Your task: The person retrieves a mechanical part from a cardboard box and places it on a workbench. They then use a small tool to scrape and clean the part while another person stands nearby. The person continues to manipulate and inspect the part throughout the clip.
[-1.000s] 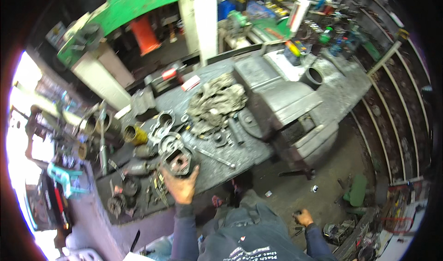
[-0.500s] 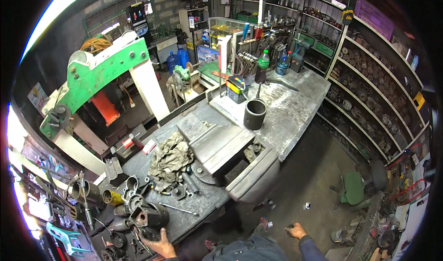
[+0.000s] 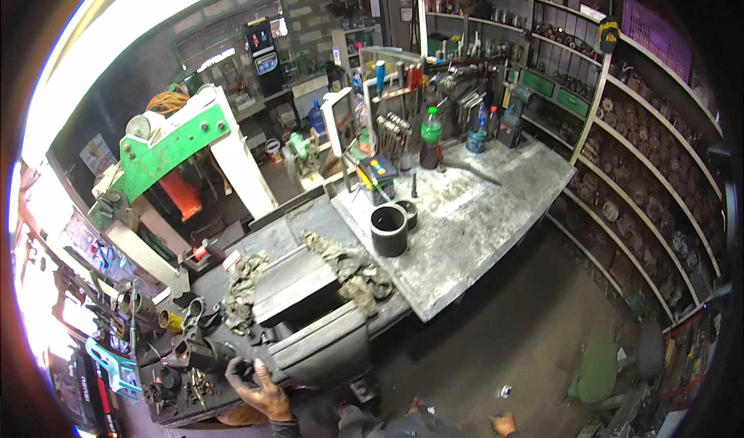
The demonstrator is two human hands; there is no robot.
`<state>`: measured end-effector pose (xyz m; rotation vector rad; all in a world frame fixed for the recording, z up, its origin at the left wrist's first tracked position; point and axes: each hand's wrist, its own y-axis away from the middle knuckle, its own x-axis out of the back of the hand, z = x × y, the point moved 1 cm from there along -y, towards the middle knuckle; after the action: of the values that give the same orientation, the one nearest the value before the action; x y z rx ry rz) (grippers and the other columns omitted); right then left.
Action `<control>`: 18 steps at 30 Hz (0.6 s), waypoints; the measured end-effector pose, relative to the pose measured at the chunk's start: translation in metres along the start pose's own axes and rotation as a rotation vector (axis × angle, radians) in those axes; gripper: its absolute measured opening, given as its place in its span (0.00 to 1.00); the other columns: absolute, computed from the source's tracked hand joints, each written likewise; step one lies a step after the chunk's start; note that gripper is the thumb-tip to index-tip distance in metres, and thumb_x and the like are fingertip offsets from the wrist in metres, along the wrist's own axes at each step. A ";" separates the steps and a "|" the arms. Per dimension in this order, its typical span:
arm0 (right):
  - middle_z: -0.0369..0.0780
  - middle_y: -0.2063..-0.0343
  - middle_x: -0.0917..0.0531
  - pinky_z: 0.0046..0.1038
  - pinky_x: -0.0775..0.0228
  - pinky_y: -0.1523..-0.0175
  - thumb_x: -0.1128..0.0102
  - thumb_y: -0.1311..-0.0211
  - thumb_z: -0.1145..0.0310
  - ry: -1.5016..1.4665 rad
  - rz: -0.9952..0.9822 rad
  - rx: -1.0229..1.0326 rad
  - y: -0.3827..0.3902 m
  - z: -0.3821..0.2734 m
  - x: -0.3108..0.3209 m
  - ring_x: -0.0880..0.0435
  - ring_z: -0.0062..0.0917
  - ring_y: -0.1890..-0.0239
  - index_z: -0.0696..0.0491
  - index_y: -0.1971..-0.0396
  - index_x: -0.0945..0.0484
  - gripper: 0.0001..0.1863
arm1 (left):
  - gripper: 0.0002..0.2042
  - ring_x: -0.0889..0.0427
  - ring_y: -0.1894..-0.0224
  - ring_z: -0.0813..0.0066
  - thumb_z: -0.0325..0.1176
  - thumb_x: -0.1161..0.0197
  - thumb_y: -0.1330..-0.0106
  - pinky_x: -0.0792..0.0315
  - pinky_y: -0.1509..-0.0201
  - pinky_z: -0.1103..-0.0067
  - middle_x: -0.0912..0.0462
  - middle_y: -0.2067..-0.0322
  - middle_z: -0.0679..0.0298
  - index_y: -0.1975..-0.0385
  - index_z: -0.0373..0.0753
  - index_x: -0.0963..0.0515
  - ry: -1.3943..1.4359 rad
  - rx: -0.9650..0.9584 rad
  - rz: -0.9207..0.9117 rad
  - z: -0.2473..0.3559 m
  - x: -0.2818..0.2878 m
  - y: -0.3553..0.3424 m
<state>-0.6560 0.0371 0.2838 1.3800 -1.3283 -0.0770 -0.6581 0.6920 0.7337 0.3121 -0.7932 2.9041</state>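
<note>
My left hand [image 3: 260, 389] is over the bench's near edge with thumb and fingers apart, and I see nothing in it. Beside it is the big grey vise [image 3: 322, 341], its jaws apart. Crumpled grey rags [image 3: 353, 271] lie over the vise's right side, and another rag heap [image 3: 246, 283] sits to its left. Left of the hand are dark greasy machine parts [image 3: 194, 353] and several small bolts or pins [image 3: 203, 387]. My right hand [image 3: 504, 424] shows only partly at the lower edge, low over the floor; its fingers are not clear.
A dark metal cylinder sleeve [image 3: 389, 232] stands on the scuffed metal tabletop [image 3: 473, 221], with a smaller one [image 3: 408, 212] behind it. Farther back are a green-capped bottle [image 3: 431, 137] and a battery-like box [image 3: 377, 176]. A green press frame [image 3: 174, 147] rises at left; parts shelves [image 3: 643, 167] line the right.
The view has shifted, bringing the vise nearer to my left hand. That hand has moved away from the machine parts toward the vise. My right hand has dropped lower, mostly out of view.
</note>
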 end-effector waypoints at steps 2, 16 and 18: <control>0.41 0.74 0.14 0.35 0.25 0.71 0.30 0.34 0.57 -0.244 -0.137 0.126 -0.009 0.008 0.007 0.18 0.30 0.77 0.60 0.60 0.16 0.19 | 0.19 0.26 0.48 0.62 0.35 0.32 0.29 0.31 0.39 0.68 0.24 0.53 0.57 0.46 0.31 0.27 0.010 -0.025 0.021 0.033 -0.020 -0.007; 0.40 0.61 0.09 0.32 0.20 0.50 0.26 0.35 0.61 -0.331 0.001 0.766 -0.022 -0.358 0.130 0.12 0.28 0.60 0.53 0.56 0.12 0.14 | 0.16 0.16 0.60 0.73 0.26 0.26 0.36 0.21 0.55 0.76 0.17 0.61 0.61 0.51 0.34 0.20 0.310 -0.094 -0.738 0.176 -0.222 0.104; 0.42 0.61 0.09 0.33 0.20 0.49 0.26 0.36 0.61 -0.208 0.063 0.814 -0.023 -0.400 0.159 0.11 0.29 0.59 0.53 0.55 0.12 0.14 | 0.15 0.16 0.62 0.71 0.28 0.26 0.35 0.21 0.54 0.75 0.16 0.63 0.59 0.51 0.33 0.20 0.262 -0.022 -0.782 0.175 -0.267 0.105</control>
<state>-0.3096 0.1739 0.4997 2.0408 -1.6632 0.4172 -0.3861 0.4974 0.7693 0.1753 -0.5032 2.1402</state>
